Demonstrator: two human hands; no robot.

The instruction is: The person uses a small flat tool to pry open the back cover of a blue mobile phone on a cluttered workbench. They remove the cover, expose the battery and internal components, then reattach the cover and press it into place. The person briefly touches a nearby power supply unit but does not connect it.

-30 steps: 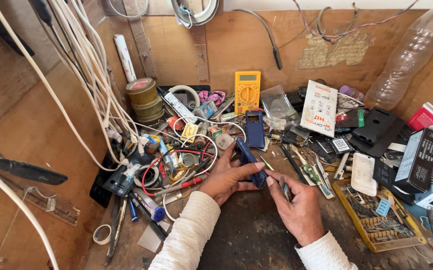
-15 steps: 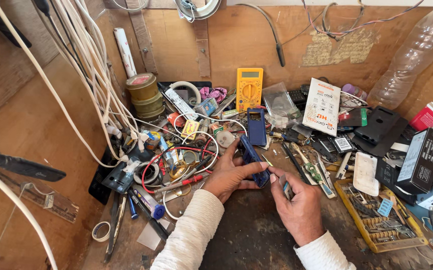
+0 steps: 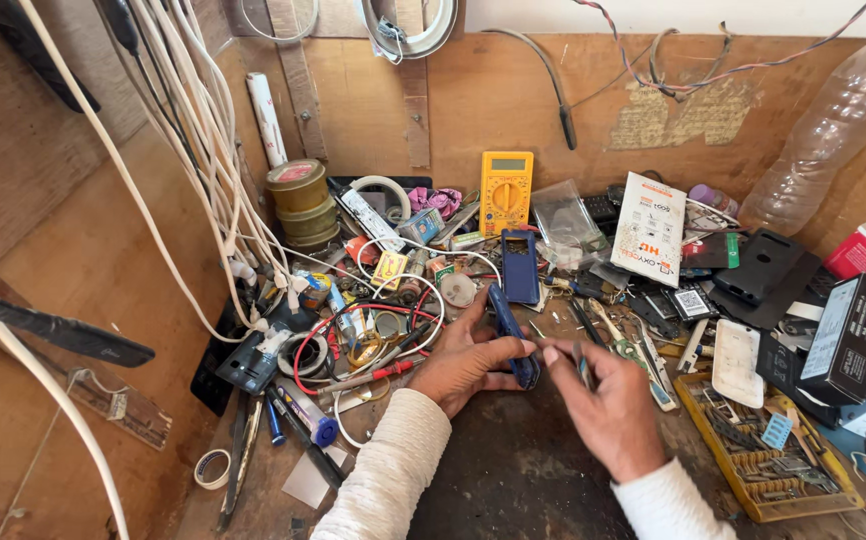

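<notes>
While the left hand (image 3: 468, 365) grips a dark blue phone casing (image 3: 511, 335) on edge, its fingers wrapped around the lower part, the right hand (image 3: 608, 405) pinches a thin metal tool (image 3: 585, 368) just beside the casing's bottom end. Both hands hover low over the dark, bare patch of the worktop (image 3: 513, 470), amid clutter. A second blue casing (image 3: 520, 265) lies flat just behind, below a yellow multimeter (image 3: 506, 192). Red and white wires (image 3: 373, 335) coil to the left, and a tray of small parts (image 3: 753, 450) sits to the right.
</notes>
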